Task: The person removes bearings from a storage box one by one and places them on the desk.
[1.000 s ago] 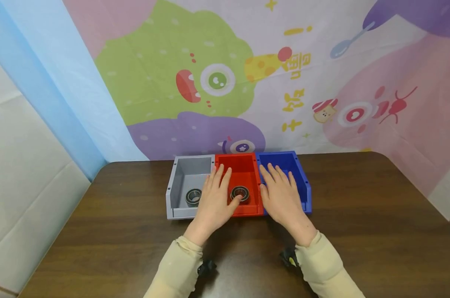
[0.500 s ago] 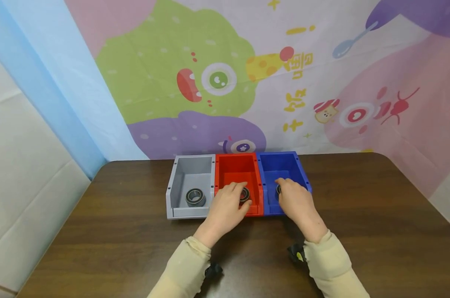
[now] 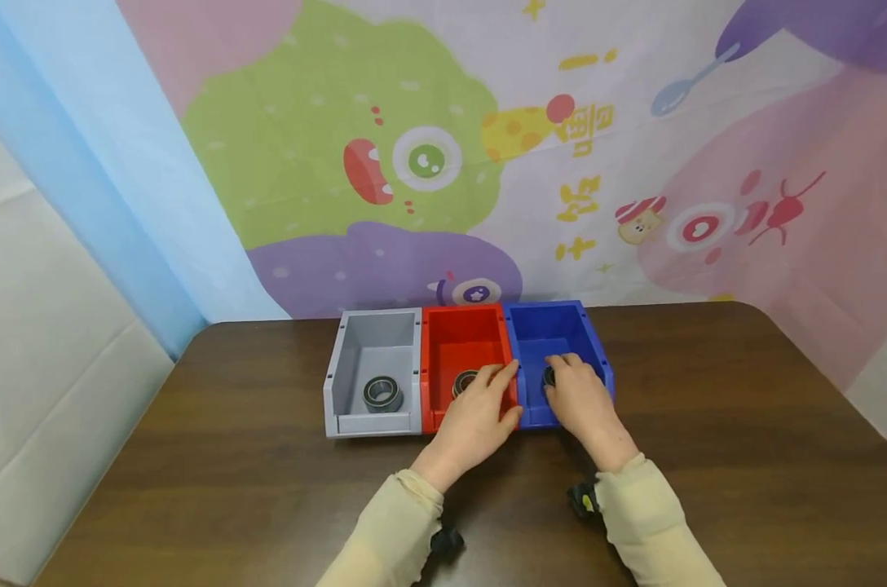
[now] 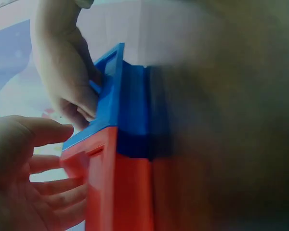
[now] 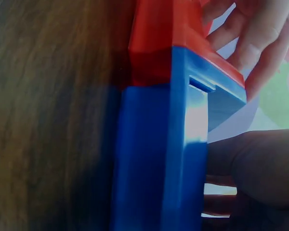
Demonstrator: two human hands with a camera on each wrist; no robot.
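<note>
Three joined bins stand in a row: a grey bin (image 3: 373, 423), a red bin (image 3: 461, 318) and a blue bin (image 3: 553, 308). My right hand (image 3: 581, 399) reaches into the blue bin and grips a ball bearing (image 3: 549, 376), mostly covered by the fingers. My left hand (image 3: 476, 420) hovers at the front of the red bin, fingers loosely extended toward the wall shared with the blue one, holding nothing. Beneath it, a second bearing (image 3: 464, 381) shows partly in the red bin. The grey bin holds a third bearing (image 3: 382, 394), lying flat near the front.
The bins sit at the back of a brown wooden table (image 3: 231, 456), close to a printed cartoon cloth (image 3: 304, 163). A pale padded panel (image 3: 55, 367) flanks the left side. Black wrist cameras hang below both sleeves.
The right hand has lowered into the blue bin and its fingers have curled round the bearing there. The left hand has shifted right across the red bin toward the blue one.
</note>
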